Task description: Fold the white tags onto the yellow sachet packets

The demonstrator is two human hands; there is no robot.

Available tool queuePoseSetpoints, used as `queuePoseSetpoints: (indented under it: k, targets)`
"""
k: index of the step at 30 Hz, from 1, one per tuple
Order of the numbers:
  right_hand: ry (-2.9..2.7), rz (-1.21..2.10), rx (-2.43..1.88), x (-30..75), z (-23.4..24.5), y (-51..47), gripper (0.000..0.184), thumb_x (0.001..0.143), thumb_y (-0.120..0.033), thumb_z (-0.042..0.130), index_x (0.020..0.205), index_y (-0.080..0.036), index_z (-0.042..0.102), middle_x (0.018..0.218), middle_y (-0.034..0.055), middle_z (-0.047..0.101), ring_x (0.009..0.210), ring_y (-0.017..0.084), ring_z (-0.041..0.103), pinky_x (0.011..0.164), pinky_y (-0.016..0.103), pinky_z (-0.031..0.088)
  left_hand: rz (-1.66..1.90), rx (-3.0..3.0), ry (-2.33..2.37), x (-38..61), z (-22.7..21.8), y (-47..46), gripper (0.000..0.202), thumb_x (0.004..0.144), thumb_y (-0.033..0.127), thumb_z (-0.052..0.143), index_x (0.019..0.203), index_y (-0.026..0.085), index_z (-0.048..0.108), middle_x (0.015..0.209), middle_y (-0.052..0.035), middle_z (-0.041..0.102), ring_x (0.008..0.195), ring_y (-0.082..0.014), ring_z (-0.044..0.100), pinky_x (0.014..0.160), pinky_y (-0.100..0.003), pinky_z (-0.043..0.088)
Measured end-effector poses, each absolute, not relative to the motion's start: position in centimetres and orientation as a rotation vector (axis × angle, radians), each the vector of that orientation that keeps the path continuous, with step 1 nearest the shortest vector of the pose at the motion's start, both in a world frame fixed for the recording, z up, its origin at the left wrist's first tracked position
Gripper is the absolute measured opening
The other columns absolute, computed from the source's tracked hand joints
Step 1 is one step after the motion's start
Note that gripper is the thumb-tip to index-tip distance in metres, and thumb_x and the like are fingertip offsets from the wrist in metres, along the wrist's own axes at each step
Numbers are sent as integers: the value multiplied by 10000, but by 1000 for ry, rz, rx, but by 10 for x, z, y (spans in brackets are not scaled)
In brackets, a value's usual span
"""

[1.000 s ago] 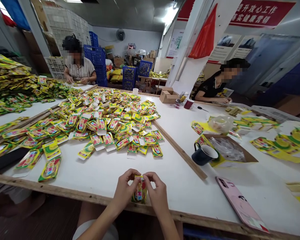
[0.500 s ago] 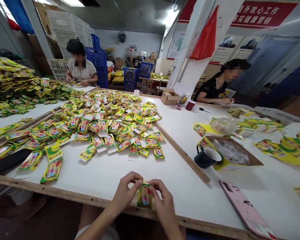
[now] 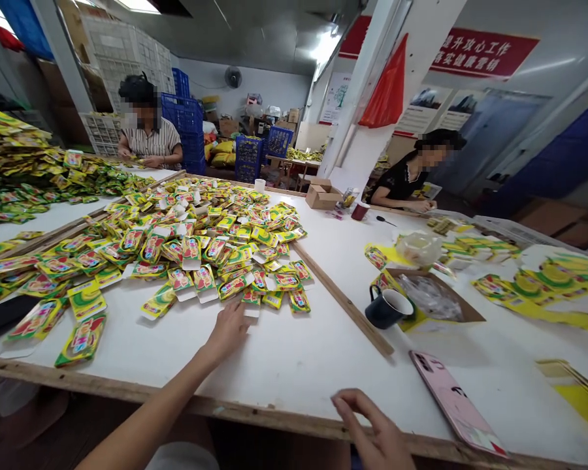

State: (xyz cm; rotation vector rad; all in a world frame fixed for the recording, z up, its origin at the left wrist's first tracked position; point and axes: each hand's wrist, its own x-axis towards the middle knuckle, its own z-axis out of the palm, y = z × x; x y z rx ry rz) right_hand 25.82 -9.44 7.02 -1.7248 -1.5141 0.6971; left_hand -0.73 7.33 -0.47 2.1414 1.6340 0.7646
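My left hand (image 3: 229,329) is stretched over the white table, its fingertips at the front of a heap of small yellow-green crayon boxes (image 3: 191,248). It is beside a crayon box (image 3: 251,298) with a white flap; whether they touch is unclear. Its fingers are extended, with nothing visibly gripped. At the table's front edge my right hand (image 3: 370,424) is raised, thumb and forefinger loosely curved, with nothing visible between them. Many boxes in the heap have white end flaps sticking out.
A wooden strip (image 3: 343,300) crosses the table right of the heap. Beyond it are a dark mug (image 3: 387,308), an open yellow carton (image 3: 441,303) with clear plastic and a pink phone (image 3: 453,401). Two people sit across the table. A larger pile of packs (image 3: 19,156) lies far left.
Both hands have parted at the table edge. The left moved forward to the heap, the right moved to the right. The crayon box they held is out of sight. The view shifted slightly.
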Motion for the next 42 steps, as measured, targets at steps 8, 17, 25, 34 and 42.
queuePoseSetpoints:
  k: [8,17,25,34,42]
  targets:
    - [-1574,774,-1362,188,56,-43,199,897,-373,528,878,-232,668,1081,74,686,1052,243,611,929,330,458,940,2123,1254,-41,58,30,324,848,395,605,1126,230,627,1158,-82,674,1093,-264,604,964,-409,464]
    - [-1563,904,-1235,167,45,-17,83,886,-267,536,835,-222,583,1101,66,667,1061,232,600,897,347,453,744,1975,779,-24,87,24,323,758,278,710,1061,199,629,1064,-67,656,959,-219,607,811,-296,487]
    - [-1380,973,-1254,163,19,-17,192,805,-219,598,962,-231,488,874,0,646,805,179,614,690,270,462,923,1529,721,-9,44,28,379,817,242,647,1138,239,445,1127,-67,579,842,-163,605,756,-292,490]
    - [-1254,1014,-1243,154,-2,-26,173,836,-314,602,966,-212,554,854,27,663,766,181,622,677,260,484,1078,1306,929,-1,-2,6,164,832,305,641,922,188,570,821,-15,648,745,-163,624,678,-253,483]
    - [-1343,925,-1281,160,4,-17,146,864,-325,575,827,-195,628,813,35,670,782,195,621,710,266,480,1142,1314,942,-4,0,4,126,802,284,662,874,180,662,987,-62,686,916,-219,647,830,-303,507]
